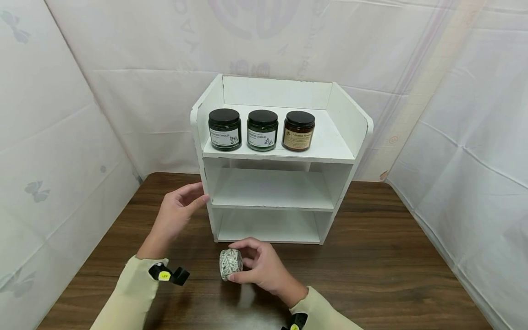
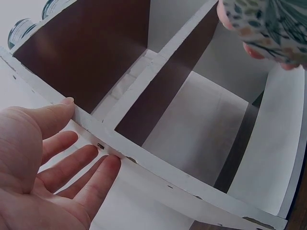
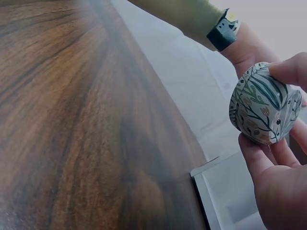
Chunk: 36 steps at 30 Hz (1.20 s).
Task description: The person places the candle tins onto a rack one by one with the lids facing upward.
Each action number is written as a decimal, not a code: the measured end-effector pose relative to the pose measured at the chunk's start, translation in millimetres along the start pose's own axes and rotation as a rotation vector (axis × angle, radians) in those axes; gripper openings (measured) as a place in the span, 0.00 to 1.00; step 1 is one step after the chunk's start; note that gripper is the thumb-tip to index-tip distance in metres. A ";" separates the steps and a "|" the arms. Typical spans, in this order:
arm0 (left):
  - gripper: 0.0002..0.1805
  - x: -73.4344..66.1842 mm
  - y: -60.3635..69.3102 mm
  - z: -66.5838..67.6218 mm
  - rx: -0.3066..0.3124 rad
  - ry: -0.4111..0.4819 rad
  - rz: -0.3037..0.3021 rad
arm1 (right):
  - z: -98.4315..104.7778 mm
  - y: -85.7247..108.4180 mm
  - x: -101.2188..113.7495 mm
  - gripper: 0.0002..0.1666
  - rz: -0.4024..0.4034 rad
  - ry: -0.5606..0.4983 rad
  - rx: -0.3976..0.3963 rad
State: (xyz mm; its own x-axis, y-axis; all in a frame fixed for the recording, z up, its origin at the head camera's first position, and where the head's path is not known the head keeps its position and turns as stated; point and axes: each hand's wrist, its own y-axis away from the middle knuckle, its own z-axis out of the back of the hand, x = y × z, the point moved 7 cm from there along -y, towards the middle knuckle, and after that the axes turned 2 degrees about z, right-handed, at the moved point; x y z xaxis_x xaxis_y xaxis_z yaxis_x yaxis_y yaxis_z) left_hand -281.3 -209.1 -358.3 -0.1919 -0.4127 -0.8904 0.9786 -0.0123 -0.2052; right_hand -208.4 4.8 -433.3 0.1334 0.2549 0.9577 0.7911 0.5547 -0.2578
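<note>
My right hand [image 1: 266, 270] holds a small round tin [image 1: 230, 264] between thumb and fingers, above the table in front of the shelf. Green leaves and flowers are printed on the tin [image 3: 264, 105], which is tilted onto its side in the right wrist view. At the left side of the white shelf unit [image 1: 272, 204], my left hand [image 1: 175, 213] touches the side panel's edge. In the left wrist view the thumb of my left hand [image 2: 53, 158] lies on the front edge, and its loosely extended fingers reach along the outer face.
Three dark-lidded candle jars stand in a row on the top shelf: a left green jar [image 1: 224, 129], a middle green jar [image 1: 262, 130] and an amber jar [image 1: 299, 131]. A brown wooden table [image 1: 383, 256] carries the unit. White cloth [image 1: 466, 137] hangs around it.
</note>
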 end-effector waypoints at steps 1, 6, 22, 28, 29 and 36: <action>0.30 0.2 0.1 0.1 -0.001 0.002 0.001 | 0.3 0.2 0.9 0.35 0.011 -0.003 0.002; 0.30 0.4 0.2 0.2 -0.001 0.011 -0.003 | 3.7 1.0 4.9 0.34 0.054 -0.022 -0.010; 0.30 0.3 -0.6 -0.1 0.002 0.000 -0.003 | 10.2 4.1 12.5 0.38 0.031 -0.052 -0.055; 0.30 0.7 -0.6 -0.3 0.003 0.003 -0.001 | 10.5 4.5 14.2 0.38 0.064 -0.088 -0.044; 0.30 0.7 -0.6 -0.2 0.001 0.001 -0.001 | 10.5 4.6 14.3 0.38 0.071 -0.097 -0.041; 0.29 -0.2 0.3 0.6 -0.009 0.001 -0.015 | 10.8 5.0 16.0 0.39 0.118 -0.150 -0.020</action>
State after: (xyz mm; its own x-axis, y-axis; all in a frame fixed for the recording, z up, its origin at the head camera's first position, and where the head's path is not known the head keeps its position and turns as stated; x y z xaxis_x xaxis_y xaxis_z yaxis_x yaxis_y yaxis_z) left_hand -280.9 -209.5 -358.0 -0.2065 -0.4116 -0.8876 0.9750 -0.0106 -0.2220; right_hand -208.8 20.2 -420.6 0.1368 0.4329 0.8910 0.7871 0.4986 -0.3632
